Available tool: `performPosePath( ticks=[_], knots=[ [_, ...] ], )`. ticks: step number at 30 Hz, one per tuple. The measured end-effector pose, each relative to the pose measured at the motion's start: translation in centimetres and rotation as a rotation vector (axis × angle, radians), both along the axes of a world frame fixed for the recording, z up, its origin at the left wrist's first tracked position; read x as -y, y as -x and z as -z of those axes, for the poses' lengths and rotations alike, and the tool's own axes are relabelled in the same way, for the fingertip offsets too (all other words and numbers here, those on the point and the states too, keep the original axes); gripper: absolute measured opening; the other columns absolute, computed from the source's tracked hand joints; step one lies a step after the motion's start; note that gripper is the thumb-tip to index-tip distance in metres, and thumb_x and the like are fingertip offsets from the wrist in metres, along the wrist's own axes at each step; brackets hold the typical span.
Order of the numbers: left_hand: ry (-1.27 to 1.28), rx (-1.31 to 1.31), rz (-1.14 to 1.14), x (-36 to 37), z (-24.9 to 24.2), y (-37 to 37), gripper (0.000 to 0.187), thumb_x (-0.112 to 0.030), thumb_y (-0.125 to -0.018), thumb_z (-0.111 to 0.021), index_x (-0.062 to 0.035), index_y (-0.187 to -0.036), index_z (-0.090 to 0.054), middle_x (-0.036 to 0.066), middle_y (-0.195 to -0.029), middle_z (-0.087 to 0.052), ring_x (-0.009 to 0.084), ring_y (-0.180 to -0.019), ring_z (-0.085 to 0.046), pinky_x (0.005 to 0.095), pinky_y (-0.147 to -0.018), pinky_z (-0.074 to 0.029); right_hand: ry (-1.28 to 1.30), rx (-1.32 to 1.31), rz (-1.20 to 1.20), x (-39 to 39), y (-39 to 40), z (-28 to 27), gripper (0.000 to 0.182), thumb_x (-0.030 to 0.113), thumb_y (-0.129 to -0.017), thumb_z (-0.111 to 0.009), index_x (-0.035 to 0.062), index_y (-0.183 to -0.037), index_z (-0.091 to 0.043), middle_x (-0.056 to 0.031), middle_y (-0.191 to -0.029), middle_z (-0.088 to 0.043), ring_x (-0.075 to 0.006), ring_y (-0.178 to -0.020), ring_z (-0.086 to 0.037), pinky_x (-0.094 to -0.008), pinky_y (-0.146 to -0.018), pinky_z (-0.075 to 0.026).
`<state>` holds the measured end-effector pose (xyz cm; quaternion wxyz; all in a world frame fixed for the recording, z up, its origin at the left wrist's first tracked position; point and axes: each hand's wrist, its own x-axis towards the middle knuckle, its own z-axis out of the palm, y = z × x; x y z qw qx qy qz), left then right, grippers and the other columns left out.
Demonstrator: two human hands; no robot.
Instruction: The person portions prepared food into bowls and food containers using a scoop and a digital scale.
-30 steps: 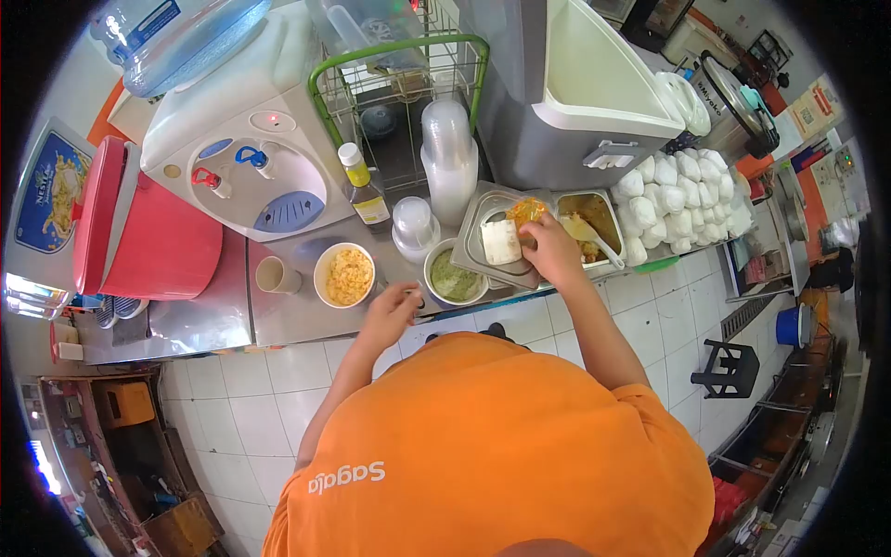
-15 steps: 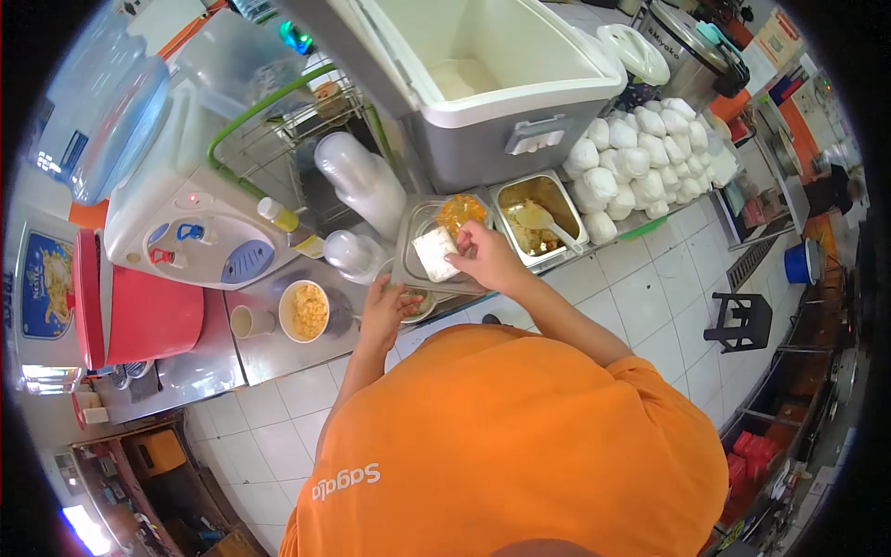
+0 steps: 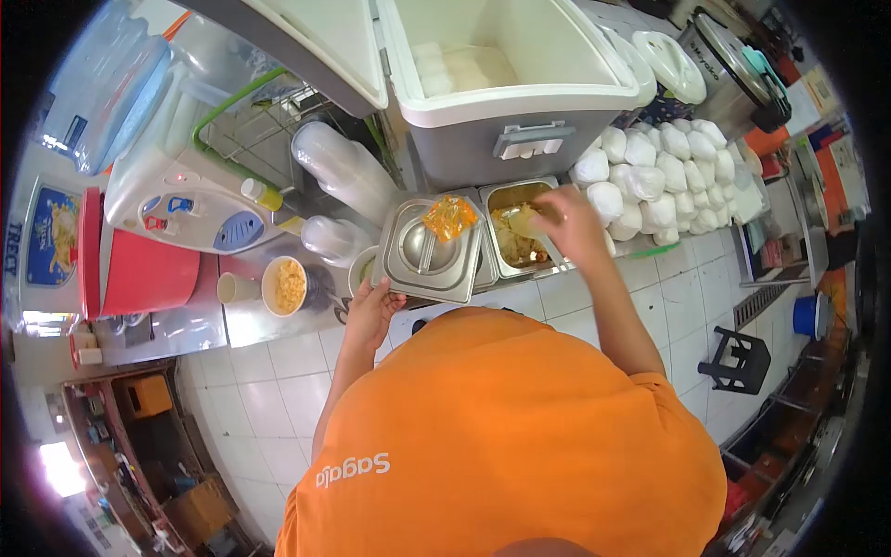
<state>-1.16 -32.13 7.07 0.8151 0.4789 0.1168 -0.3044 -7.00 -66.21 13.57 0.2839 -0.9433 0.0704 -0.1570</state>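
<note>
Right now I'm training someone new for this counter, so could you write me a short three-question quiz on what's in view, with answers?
1. True or false: the grey cooler behind the counter front stands open.
2. What lies on the metal lid?
A) a bottle
B) an orange packet
C) a stool
3. Which hand is at the metal lid's edge, and which is at the metal food container?

Key:
1. True.
2. B.
3. The left hand is at the lid's edge; the right hand is at the container.
</note>
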Motion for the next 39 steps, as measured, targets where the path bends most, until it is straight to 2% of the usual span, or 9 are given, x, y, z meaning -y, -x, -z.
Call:
performPosePath(
  ticks=[3, 16, 23, 25, 26, 28, 31, 34, 39],
  knots=[
    [0.002, 0.005, -0.021, 0.9, -0.9, 1.4, 0.017, -0.015, -0.091, -0.052, -0.0079, -0.107, -0.049, 0.002, -0.091, -0.059, 0.0132, -0.075, -0.057, 0.0266, -0.068, -0.046, -0.03, -0.092, -0.378, -3.9, -1.6, -0.9, 0.029, 0.028, -0.075, -0.066, 0.0077, -0.096, -0.062, -0.0104, -0.1, -0.055, -0.0295, -0.09, -0.055, -0.0378, -0.077, -0.045],
    [0.024, -0.159, 0.26, 12.3, -0.2, 4.5, 0.035, -0.017, -0.092, -0.052, -0.007, -0.121, -0.036, 0.008, -0.108, -0.053, 0.0169, -0.097, -0.055, 0.0304, -0.086, -0.043, -0.114, -0.051, -0.108, 2.1, 2.4, 0.3, 0.029, 0.027, -0.077, -0.066, 0.0055, -0.095, -0.062, -0.0109, -0.091, -0.055, -0.0271, -0.076, -0.056, -0.0347, -0.065, -0.045],
    [-0.03, -0.056, 0.217, 14.6, -3.4, 4.7, 0.048, -0.02, -0.093, -0.049, -0.0012, -0.131, -0.028, 0.014, -0.105, -0.057, 0.0183, -0.095, -0.059, 0.0318, -0.076, -0.049, -0.156, -0.05, -0.122, 3.8, 5.8, 0.9, 0.026, 0.021, -0.077, -0.066, 0.0053, -0.097, -0.06, -0.0095, -0.082, -0.054, -0.0234, -0.074, -0.055, -0.0319, -0.062, -0.043],
    [-0.648, 0.236, 0.728, 12.6, -7.6, 3.3, 0.058, -0.026, -0.089, -0.054, 0.0007, -0.132, -0.027, 0.015, -0.087, -0.062, 0.0223, -0.083, -0.063, 0.034, -0.065, -0.05, -0.175, -0.083, -0.118, 3.9, 6.1, 0.9, 0.026, 0.02, -0.077, -0.066, 0.0052, -0.098, -0.06, -0.0092, -0.082, -0.054, -0.0226, -0.074, -0.055, -0.0314, -0.062, -0.043],
    [-0.649, 0.23, 0.721, 11.6, -6.8, 2.7, 0.058, -0.026, -0.089, -0.054, 0.0007, -0.132, -0.027, 0.015, -0.087, -0.062, 0.0223, -0.083, -0.063, 0.034, -0.065, -0.05, -0.186, -0.087, -0.117, 3.9, 6.2, 1.2, 0.026, 0.019, -0.076, -0.067, 0.0051, -0.097, -0.06, -0.0087, -0.083, -0.054, -0.0217, -0.074, -0.055, -0.031, -0.062, -0.043],
    [-1.066, 0.88, 0.555, 9.9, -4.7, 1.8, 0.063, -0.03, -0.083, -0.059, -0.0001, -0.131, -0.03, 0.017, -0.074, -0.062, 0.0295, -0.071, -0.062, 0.0373, -0.061, -0.049, -0.202, -0.095, -0.127, 3.4, 6.0, 1.3, 0.026, 0.018, -0.076, -0.067, 0.0049, -0.097, -0.061, -0.0082, -0.083, -0.054, -0.0209, -0.074, -0.055, -0.0306, -0.062, -0.043],
    [-1.214, 1.04, 0.332, 9.5, -3.8, 0.1, 0.053, -0.028, -0.079, -0.061, -0.0007, -0.121, -0.043, 0.025, -0.077, -0.061, 0.0396, -0.077, -0.06, 0.0432, -0.07, -0.048, -0.252, -0.094, -0.229, 1.5, 4.9, 1.5, 0.026, 0.018, -0.074, -0.069, 0.0046, -0.095, -0.061, -0.0082, -0.084, -0.055, -0.0233, -0.075, -0.055, -0.0322, -0.065, -0.044],
    [-1.348, 1.003, 0.34, 11.2, -2.5, -0.9, 0.046, -0.03, -0.076, -0.063, 0.0022, -0.107, -0.052, 0.024, -0.079, -0.062, 0.0376, -0.077, -0.061, 0.0445, -0.069, -0.049, -0.02, 0.01, -0.474, -0.4, 3.5, 2.6, 0.025, 0.018, -0.069, -0.072, 0.0037, -0.088, -0.063, -0.0091, -0.086, -0.056, -0.0284, -0.08, -0.054, -0.0366, -0.07, -0.044],
    [-1.341, 1.044, 0.395, 10.3, -2.4, -2.2, 0.042, -0.024, -0.07, -0.064, 0.0015, -0.102, -0.055, 0.021, -0.079, -0.062, 0.0383, -0.079, -0.061, 0.0454, -0.07, -0.048, -0.048, -0.024, -0.431, -1.3, 2.8, 2.1, 0.024, 0.017, -0.071, -0.07, 0.0031, -0.089, -0.062, -0.0096, -0.085, -0.057, -0.0272, -0.082, -0.055, -0.0345, -0.07, -0.045]
  ],
)
